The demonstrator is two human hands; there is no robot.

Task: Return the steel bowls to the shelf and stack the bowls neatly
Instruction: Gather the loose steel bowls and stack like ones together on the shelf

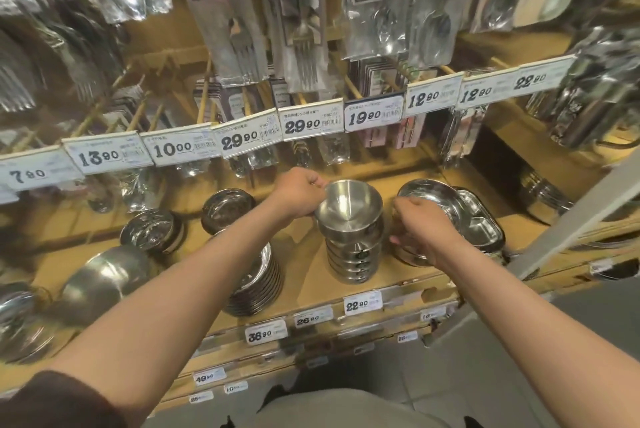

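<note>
Landmark: stack of steel bowls [353, 247], standing upright on the wooden shelf [311, 275], just behind the 22.90 price tag [362, 303] on the shelf's front edge
Top bowl [348, 204]: sits mouth up on the stack, nested into the bowls below, slightly tilted
Left hand [299, 194]: at the left of the stack's top, fingers curled, pinching the top bowl's rim at its left side
Right hand [422, 223]: just right of the stack, fingers loosely curled and spread; whether they touch the stack or grip anything cannot be told
Stack of flat steel plates [258, 285]: left of the stack, partly hidden by the left forearm
Shallow steel dishes [429, 199]: right of the stack, behind the right hand, leaning
Divided steel tray [481, 223]: further right of the stack, beside the dishes
Dark steel bowls [227, 209]: left of and behind the stack
Hanging packaged forks [304, 47]: above and behind the stack
Row of price tags [311, 124]: above the stack, on the upper rail
</note>
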